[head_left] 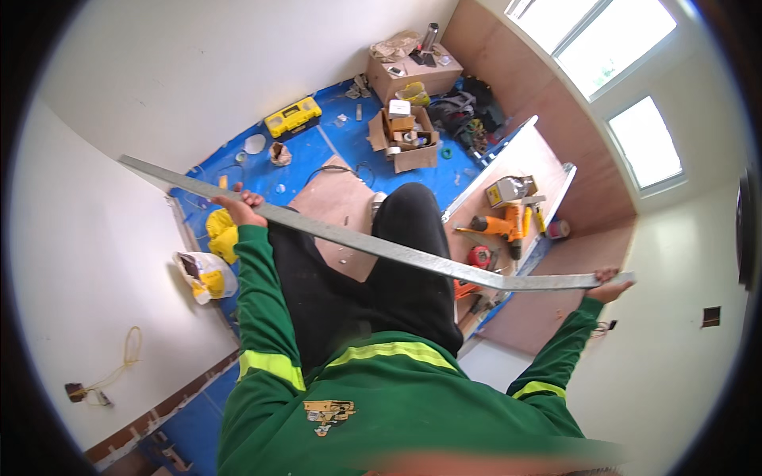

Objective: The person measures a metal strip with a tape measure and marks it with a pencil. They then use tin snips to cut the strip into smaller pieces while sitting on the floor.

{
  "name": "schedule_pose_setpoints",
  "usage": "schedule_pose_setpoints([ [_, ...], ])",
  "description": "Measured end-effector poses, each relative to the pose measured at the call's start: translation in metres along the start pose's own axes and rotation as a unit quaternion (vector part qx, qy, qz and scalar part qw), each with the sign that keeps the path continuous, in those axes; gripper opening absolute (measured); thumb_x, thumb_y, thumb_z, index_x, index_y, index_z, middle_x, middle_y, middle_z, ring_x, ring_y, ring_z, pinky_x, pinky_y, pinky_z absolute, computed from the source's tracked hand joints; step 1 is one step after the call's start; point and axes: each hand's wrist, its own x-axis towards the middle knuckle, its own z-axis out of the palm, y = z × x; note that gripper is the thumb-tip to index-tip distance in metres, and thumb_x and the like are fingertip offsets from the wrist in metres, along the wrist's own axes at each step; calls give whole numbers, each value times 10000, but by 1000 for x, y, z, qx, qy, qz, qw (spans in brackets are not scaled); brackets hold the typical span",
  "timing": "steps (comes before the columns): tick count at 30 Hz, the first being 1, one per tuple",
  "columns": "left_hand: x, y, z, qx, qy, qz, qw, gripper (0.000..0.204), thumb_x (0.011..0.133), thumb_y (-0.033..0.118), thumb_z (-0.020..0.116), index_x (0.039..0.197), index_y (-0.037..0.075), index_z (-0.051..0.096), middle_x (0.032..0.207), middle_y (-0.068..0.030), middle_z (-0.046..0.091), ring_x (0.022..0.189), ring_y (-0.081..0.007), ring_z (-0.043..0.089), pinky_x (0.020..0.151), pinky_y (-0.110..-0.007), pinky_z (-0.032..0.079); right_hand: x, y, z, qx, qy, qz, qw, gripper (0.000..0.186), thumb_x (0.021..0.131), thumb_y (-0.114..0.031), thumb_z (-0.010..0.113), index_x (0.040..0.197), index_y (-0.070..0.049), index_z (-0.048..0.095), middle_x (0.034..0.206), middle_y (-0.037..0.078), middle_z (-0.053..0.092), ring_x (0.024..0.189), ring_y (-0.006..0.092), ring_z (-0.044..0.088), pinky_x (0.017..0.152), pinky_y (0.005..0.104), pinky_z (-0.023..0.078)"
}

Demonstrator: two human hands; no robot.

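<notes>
A long grey metal channel (373, 242) stretches across my lap from the far left down to the right, with a bend toward its right part. Near its left end my left hand (242, 208) is closed around it. At the right end my right hand (607, 287) grips it, fingers over the upper edge. Below the bar on the right, an orange cordless drill (500, 226) lies on a board (476, 198), with a red tape measure (479, 255) beside it.
Blue sheeting (317, 147) covers the floor. Ahead are a yellow toolbox (294, 117), an open cardboard box (417, 159) of small goods and a wooden chest (432, 79). White walls stand close on both sides. A white sack (214, 278) sits by my left arm.
</notes>
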Motion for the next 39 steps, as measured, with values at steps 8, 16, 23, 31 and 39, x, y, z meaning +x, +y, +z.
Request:
schedule_pose_setpoints([
  [8,-4,-34,8,-25,-15,-56,998,904,957,969,364,1149,121,612,684,39,435,532,-92,368,494,-271,316,-202,49,272,-443,-483,-201,728,351,1096,-287,553,1270,9,627,1084,180,667,909,340,635,807,490,512],
  [16,-24,-35,26,-31,-1,-29,999,896,979,950,364,1140,101,601,674,27,440,541,-110,389,525,-324,354,-368,129,306,-517,-663,-105,531,462,1003,-421,772,1118,-1,614,981,244,749,913,487,746,807,575,591],
  [23,-10,-27,-3,-73,15,-39,996,910,968,954,375,1148,89,595,690,22,440,551,-119,405,542,-325,363,-32,-78,186,-231,-66,-114,964,549,1156,-522,469,1308,-24,644,979,95,623,828,238,630,766,396,577],
  [31,46,-55,-44,-283,62,-98,952,876,1017,905,358,1051,57,571,639,14,423,544,-151,412,534,-330,411,63,-74,-27,7,146,-184,972,646,1147,-633,258,845,-80,403,682,53,345,577,194,365,530,386,407],
  [39,108,-44,-105,-376,-87,-122,914,847,1038,852,415,977,45,665,897,-65,689,826,-248,704,887,-425,626,43,-72,-32,-34,83,-221,971,821,1106,-758,430,1402,-21,636,1007,86,680,897,243,636,866,460,584],
])
